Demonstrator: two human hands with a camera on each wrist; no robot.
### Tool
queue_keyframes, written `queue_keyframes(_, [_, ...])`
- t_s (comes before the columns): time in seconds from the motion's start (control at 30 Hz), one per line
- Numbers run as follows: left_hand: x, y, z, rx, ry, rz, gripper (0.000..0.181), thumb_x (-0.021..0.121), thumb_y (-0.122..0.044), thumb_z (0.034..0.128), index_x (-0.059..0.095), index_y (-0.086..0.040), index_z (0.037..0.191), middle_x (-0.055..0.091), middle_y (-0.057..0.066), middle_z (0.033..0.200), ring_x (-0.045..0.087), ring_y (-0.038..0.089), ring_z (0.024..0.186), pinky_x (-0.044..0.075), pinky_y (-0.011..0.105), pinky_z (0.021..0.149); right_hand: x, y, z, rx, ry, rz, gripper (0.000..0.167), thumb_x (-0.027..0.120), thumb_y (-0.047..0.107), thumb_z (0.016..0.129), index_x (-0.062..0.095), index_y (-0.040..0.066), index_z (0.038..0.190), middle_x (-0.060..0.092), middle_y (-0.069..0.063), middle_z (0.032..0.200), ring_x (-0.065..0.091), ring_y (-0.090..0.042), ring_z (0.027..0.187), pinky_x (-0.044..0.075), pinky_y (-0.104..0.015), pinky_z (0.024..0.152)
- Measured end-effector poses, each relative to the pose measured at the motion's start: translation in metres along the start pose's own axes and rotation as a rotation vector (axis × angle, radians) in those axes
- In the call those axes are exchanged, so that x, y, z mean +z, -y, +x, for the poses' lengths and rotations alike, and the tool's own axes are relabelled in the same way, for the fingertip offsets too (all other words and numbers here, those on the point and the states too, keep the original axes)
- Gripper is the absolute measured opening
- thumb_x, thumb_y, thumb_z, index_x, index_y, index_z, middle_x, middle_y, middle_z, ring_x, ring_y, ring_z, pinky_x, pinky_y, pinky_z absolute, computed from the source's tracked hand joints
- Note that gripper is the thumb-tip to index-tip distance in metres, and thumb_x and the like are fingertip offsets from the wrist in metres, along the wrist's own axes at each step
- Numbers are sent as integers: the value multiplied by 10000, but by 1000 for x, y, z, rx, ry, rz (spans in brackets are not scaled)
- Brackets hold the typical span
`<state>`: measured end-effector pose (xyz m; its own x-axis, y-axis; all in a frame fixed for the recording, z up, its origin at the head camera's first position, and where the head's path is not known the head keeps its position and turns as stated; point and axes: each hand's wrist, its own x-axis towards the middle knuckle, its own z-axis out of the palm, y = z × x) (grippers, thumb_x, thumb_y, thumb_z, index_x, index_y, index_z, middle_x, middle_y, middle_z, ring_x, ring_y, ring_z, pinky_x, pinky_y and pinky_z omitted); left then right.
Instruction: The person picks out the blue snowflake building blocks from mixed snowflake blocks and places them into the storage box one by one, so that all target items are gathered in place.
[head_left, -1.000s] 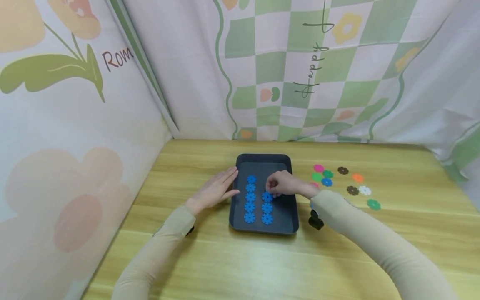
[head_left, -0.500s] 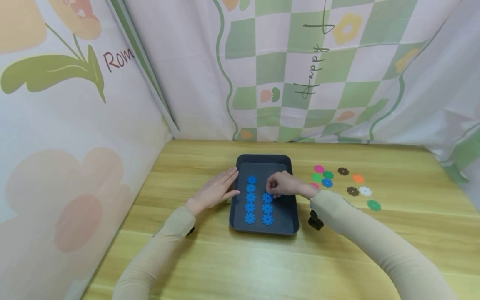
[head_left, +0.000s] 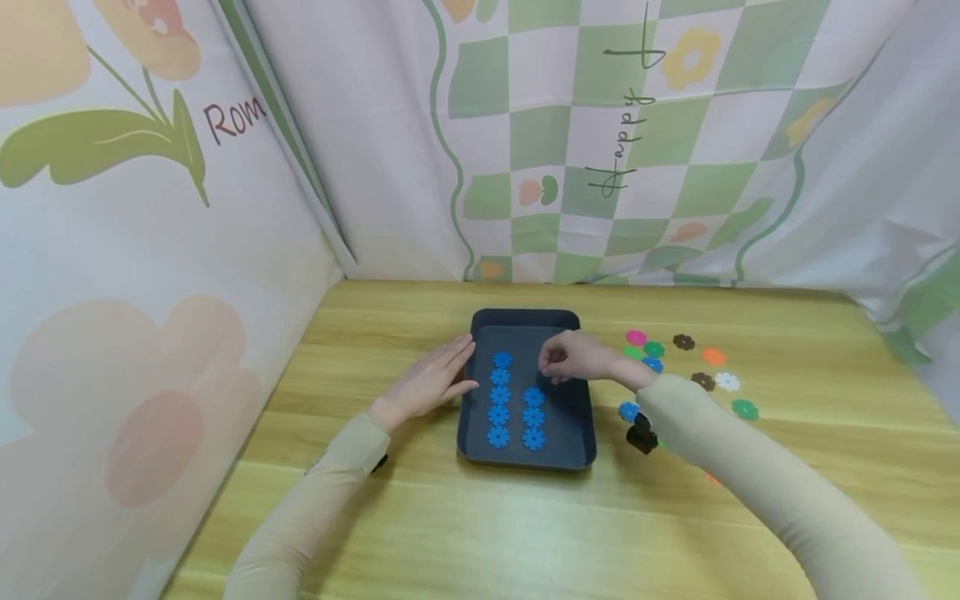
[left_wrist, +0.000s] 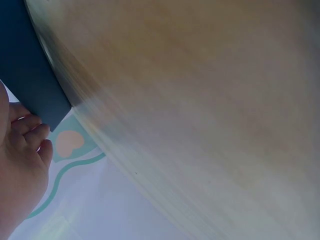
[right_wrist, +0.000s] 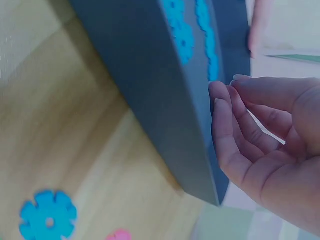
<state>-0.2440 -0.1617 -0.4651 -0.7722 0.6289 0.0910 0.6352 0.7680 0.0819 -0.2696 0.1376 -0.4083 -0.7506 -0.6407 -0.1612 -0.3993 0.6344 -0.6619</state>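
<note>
A dark grey tray (head_left: 562,446) lies on the table and holds two lines of blue flower-shaped discs. The longer left line (head_left: 499,394) has several discs; the shorter right line (head_left: 533,416) has three. My left hand (head_left: 427,379) rests its outstretched fingers against the tray's left side, and in the left wrist view this hand (left_wrist: 27,160) touches the tray wall (left_wrist: 35,75). Just beyond the right line, my right hand (head_left: 581,357) hovers over the tray. In the right wrist view, the right hand (right_wrist: 265,145) has loosely bent fingers with nothing visible between them.
Loose flower discs lie on the wooden table (head_left: 420,533) right of the tray, among them a blue disc (head_left: 628,411), a white disc (head_left: 727,381) and an orange disc (head_left: 714,357). Printed curtains (head_left: 390,150) hang behind and at the left.
My right hand has let go of the top blue disc in the right line and moved slightly up and to the right. That disc stays in the tray. The left hand has not moved.
</note>
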Motion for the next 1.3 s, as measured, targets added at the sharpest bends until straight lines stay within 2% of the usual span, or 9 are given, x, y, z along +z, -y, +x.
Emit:
queue_keyframes(0.1, [-2,0,0,-5,11,-4,710,446,-474,1036,288,-14,1552,261,156,1638,285,279,1521,292,419,1246,-10,-1,-8,-3,-7,29,114,606,41,962,667,-53,982,717,-218,933,726,-242,794,624,-334,734])
queue_keyframes(0.2, [-2,0,-1,-8,18,-11,711,449,-471,1036,282,-13,1554,251,156,1641,275,278,1525,281,420,1249,-20,-4,-18,15,-24,33,130,604,74,971,656,-40,1009,706,-213,982,732,-255,846,622,-370,776])
queue_keyframes(0.4, [0,3,0,-7,9,9,704,441,-470,1039,285,-16,1554,256,154,1640,283,274,1522,291,416,1245,-36,-18,-39,43,-80,18,141,601,97,976,659,-19,1031,702,-193,1002,713,-294,883,608,-411,763])
queue_keyframes(0.5, [1,4,0,1,3,30,706,438,-475,1038,290,-15,1552,265,156,1637,292,274,1518,299,411,1241,-42,-27,-49,65,-98,17,163,594,99,978,660,-32,1048,695,-204,1011,706,-285,880,601,-373,752])
queue_keyframes(0.63, [1,5,0,15,-7,38,704,451,-469,1035,306,-4,1544,285,167,1627,309,283,1510,313,416,1234,-47,-43,-60,92,-144,-24,191,613,134,968,673,-24,1057,704,-165,1001,657,-151,834,541,-257,702])
queue_keyframes(0.7, [1,5,0,18,-6,38,703,453,-467,1035,308,-3,1543,289,169,1625,311,285,1509,314,417,1234,-48,-52,-64,105,-169,-44,199,624,150,963,677,-17,1058,709,-135,987,641,-115,823,529,-236,690])
queue_keyframes(0.97, [1,4,2,-3,19,30,704,424,-483,1041,286,-21,1555,263,147,1639,287,273,1520,288,411,1247,-53,-85,-79,168,-238,-105,197,649,111,939,665,-61,1035,697,-179,970,669,-282,899,587,-402,763])
queue_keyframes(1.13, [0,2,1,7,7,19,699,433,-476,1042,302,-11,1547,276,158,1632,298,280,1516,297,419,1242,-55,-98,-85,218,-242,-131,239,658,68,908,653,-113,1064,694,-219,952,655,-276,855,586,-402,743])
queue_keyframes(1.3, [1,2,1,3,9,7,699,429,-478,1042,295,-17,1550,269,153,1635,290,276,1519,292,418,1244,-54,-107,-87,268,-230,-147,256,686,76,883,641,-116,1046,691,-234,952,655,-293,865,577,-441,767])
